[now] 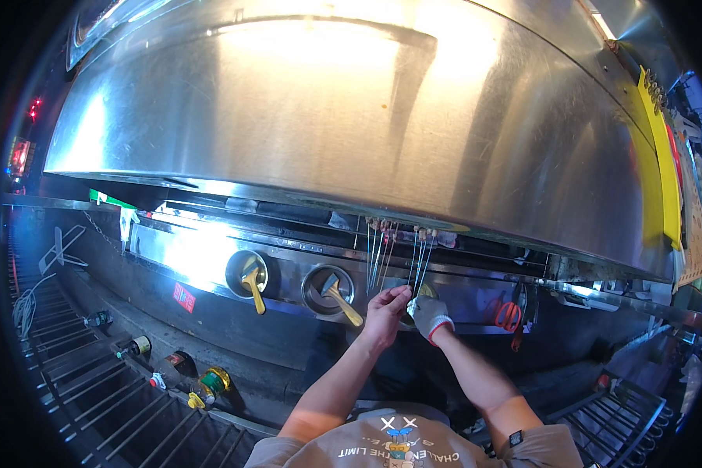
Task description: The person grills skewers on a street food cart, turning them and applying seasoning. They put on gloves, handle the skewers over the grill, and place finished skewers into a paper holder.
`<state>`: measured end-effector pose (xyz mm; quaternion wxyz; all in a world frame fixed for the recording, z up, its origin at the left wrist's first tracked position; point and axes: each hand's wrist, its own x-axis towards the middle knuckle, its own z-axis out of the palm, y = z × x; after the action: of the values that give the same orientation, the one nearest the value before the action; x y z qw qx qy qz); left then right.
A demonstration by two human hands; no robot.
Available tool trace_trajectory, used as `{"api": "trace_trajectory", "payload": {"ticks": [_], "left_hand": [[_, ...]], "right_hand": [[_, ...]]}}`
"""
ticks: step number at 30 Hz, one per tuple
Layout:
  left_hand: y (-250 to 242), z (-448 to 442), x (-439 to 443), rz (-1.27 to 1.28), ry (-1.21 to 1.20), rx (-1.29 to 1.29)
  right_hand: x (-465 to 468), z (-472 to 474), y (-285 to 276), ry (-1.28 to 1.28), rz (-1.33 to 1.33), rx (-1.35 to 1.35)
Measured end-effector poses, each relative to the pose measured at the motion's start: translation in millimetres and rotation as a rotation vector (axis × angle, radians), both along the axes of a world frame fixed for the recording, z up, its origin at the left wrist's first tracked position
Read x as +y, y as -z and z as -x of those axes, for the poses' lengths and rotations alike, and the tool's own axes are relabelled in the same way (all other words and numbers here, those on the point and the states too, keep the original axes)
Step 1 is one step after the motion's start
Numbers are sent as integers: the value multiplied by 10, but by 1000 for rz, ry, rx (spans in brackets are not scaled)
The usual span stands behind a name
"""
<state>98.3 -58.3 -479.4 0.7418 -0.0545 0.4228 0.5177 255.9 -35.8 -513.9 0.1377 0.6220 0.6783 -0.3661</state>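
My bare left hand (pixel 388 310) pinches the lower end of a thin metal skewer, one of a small group of skewers (pixel 422 260) on the right. My right hand (pixel 430 315), in a pale knitted glove with a red cuff, is close beside it at the ends of the same group; its fingertips meet the skewers, but its grip is partly hidden. Just to the left, several more skewers (pixel 375 260) lie across the grill edge. Small meat pieces (pixel 386 224) show at their far ends, partly under the big stainless steel hood (pixel 339 117).
Two metal pots (pixel 238 269) (pixel 311 292) with brushes (pixel 253 286) (pixel 342 299) stand on the front ledge, left of my hands. A red coiled cord (pixel 508 316) hangs at right. Bottles (pixel 212 381) stand low at left by a metal rack (pixel 117 403). Yellow board (pixel 658 158) far right.
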Motion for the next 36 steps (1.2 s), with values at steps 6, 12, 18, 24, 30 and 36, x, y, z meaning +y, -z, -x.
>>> {"api": "trace_trajectory", "payload": {"ticks": [6, 12, 18, 24, 30, 36], "left_hand": [[-118, 26, 30, 27, 31, 124], [-404, 408, -138, 180, 6, 149], [-502, 598, 49, 27, 52, 317], [-477, 591, 222, -7, 120, 286], [-457, 625, 245, 2, 114, 274], [-480, 651, 256, 15, 117, 249]], "right_hand": [[-34, 2, 181, 12, -57, 61], [-120, -132, 90, 478, 12, 389], [-106, -334, -1187, 774, 176, 446], [661, 115, -1901, 586, -51, 637], [1154, 426, -2015, 606, -111, 577], [1430, 648, -1695, 271, -205, 562]]}}
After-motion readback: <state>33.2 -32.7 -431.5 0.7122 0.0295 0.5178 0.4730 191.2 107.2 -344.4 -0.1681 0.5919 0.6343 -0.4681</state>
